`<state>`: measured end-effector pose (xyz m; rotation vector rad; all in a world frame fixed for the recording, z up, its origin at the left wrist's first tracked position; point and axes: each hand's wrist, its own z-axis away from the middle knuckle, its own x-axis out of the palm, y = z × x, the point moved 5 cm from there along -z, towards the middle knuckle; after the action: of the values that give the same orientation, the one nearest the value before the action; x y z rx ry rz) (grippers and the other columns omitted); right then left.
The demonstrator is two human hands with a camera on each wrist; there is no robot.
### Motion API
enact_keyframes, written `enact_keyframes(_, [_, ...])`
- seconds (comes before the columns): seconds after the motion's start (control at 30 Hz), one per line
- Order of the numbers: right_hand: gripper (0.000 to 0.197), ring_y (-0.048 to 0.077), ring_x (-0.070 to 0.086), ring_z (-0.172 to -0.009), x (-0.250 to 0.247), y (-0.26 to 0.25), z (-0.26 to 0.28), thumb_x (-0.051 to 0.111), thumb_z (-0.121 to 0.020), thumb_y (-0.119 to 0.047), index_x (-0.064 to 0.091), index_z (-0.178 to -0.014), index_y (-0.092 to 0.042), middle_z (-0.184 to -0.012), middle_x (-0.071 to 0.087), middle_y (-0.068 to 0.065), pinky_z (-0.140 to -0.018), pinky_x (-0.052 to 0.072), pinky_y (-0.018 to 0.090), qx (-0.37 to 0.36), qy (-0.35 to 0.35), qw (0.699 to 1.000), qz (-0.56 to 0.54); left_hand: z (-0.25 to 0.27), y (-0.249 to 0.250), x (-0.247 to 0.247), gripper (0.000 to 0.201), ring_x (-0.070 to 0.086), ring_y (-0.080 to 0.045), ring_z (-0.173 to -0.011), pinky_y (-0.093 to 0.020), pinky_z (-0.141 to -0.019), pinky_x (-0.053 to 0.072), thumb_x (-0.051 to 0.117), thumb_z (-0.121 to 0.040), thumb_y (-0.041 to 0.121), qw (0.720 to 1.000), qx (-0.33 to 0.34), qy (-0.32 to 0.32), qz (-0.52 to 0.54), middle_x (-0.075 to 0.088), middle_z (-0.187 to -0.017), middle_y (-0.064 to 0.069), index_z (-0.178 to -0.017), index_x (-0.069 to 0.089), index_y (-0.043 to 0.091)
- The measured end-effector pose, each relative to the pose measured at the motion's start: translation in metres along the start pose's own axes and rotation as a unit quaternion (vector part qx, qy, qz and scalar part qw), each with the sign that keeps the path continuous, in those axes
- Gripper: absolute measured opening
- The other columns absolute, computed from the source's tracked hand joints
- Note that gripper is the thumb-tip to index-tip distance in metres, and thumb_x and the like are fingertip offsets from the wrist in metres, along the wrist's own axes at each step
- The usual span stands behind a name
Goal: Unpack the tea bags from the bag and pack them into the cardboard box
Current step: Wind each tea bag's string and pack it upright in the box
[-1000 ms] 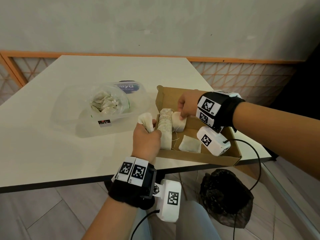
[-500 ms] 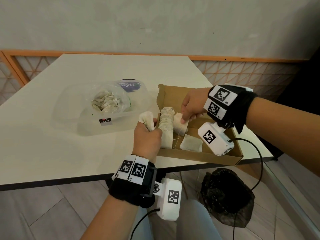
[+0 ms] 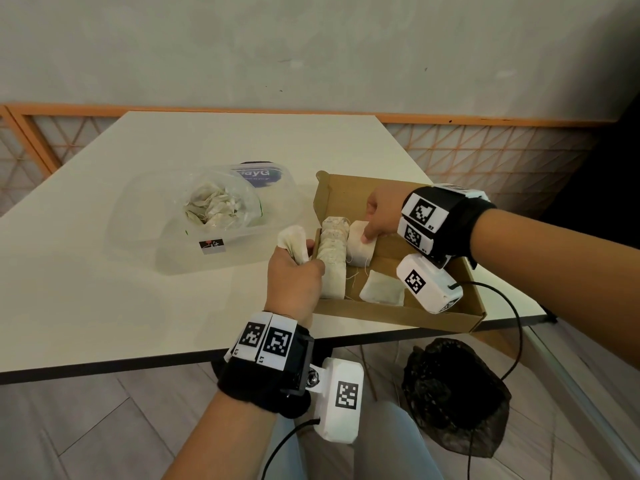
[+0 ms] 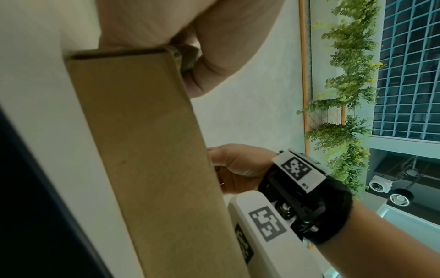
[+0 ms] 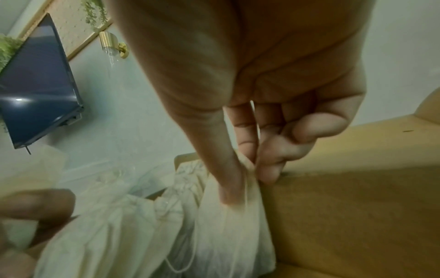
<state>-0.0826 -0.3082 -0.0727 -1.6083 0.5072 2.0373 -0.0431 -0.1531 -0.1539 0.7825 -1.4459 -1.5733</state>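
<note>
An open cardboard box (image 3: 446, 320) sits at the table's front right corner. A row of tea bags (image 3: 333, 254) stands along its left wall, and one flat tea bag (image 3: 381, 292) lies on its floor. My right hand (image 3: 379, 216) pinches a small stack of tea bags (image 3: 360, 249) next to that row; the right wrist view shows thumb and fingers (image 5: 269, 169) pinching the paper (image 5: 233, 225). Just outside the box's left wall, my left hand (image 3: 294, 268) grips a bunch of tea bags (image 3: 292, 240). A clear plastic bag (image 3: 221, 209) with more tea bags lies to the left.
The plastic bag rests in a clear plastic container (image 3: 145, 216) on the white table (image 3: 86, 271). A blue-labelled lid (image 3: 259, 174) lies behind it. A dark bag (image 3: 453, 393) sits on the floor under the table's front edge. Cables hang from both wrist cameras.
My right hand has shifted slightly while still pinching its stack beside the row. The left hand has stayed by the box's left wall with its bunch.
</note>
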Motion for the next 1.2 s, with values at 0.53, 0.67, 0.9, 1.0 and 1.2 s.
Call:
enact_keyframes(0.53, [0.027, 0.018, 0.056, -0.081, 0.052, 0.009, 0.057, 0.061, -0.084, -0.023, 0.066, -0.105, -0.007, -0.088, 0.062, 0.004, -0.076, 0.047, 0.027, -0.092, -0.127, 0.987, 0.025, 0.008, 0.036, 0.054, 0.012, 0.046, -0.013, -0.061, -0.019, -0.044, 0.042, 0.042, -0.095, 0.020, 0.943, -0.154, -0.087, 0.280, 0.048, -0.077, -0.004, -0.096, 0.050, 0.011])
enact_keyframes(0.67, [0.018, 0.010, 0.051, -0.068, 0.053, 0.011, 0.060, 0.062, -0.084, -0.022, 0.066, -0.098, -0.013, -0.071, 0.055, -0.010, -0.062, 0.042, 0.017, -0.118, -0.078, 0.990, 0.013, 0.000, 0.019, 0.057, 0.020, 0.057, -0.016, -0.078, -0.018, -0.046, 0.048, 0.054, -0.094, 0.018, 0.961, -0.159, -0.098, 0.205, 0.059, -0.112, -0.014, -0.111, 0.054, 0.009])
enact_keyframes(0.9, [0.003, 0.008, 0.056, -0.069, 0.009, 0.033, 0.067, 0.059, -0.088, -0.016, 0.061, -0.088, -0.019, -0.080, 0.063, -0.004, -0.065, 0.046, 0.017, -0.123, -0.032, 0.965, -0.228, -0.001, 0.017, 0.058, 0.008, 0.060, -0.012, -0.064, -0.016, -0.049, 0.049, 0.061, -0.091, 0.012, 0.978, -0.070, -0.117, 0.156, 0.057, -0.102, -0.015, -0.084, 0.064, 0.009])
enact_keyframes(1.0, [0.008, 0.010, 0.058, -0.061, -0.008, 0.043, 0.068, 0.061, -0.086, -0.007, 0.062, -0.088, -0.014, -0.080, 0.065, 0.009, -0.060, 0.051, 0.017, -0.126, -0.031, 0.903, -0.410, 0.000, 0.018, 0.062, 0.012, 0.058, -0.017, -0.065, -0.027, -0.055, 0.052, 0.059, -0.091, 0.012, 0.984, -0.035, -0.135, 0.113, 0.059, -0.086, -0.013, -0.082, 0.066, 0.011])
enact_keyframes(1.2, [0.015, 0.010, 0.054, -0.060, -0.004, 0.042, 0.051, 0.066, -0.083, -0.024, 0.070, -0.091, -0.011, -0.073, 0.064, 0.005, -0.060, 0.046, 0.018, -0.127, 0.021, 0.914, -0.385, 0.005, 0.022, 0.065, 0.018, 0.068, -0.014, -0.078, -0.022, -0.060, 0.056, 0.054, -0.095, 0.021, 0.985, -0.009, -0.149, 0.087, 0.069, -0.087, -0.006, -0.086, 0.068, 0.015])
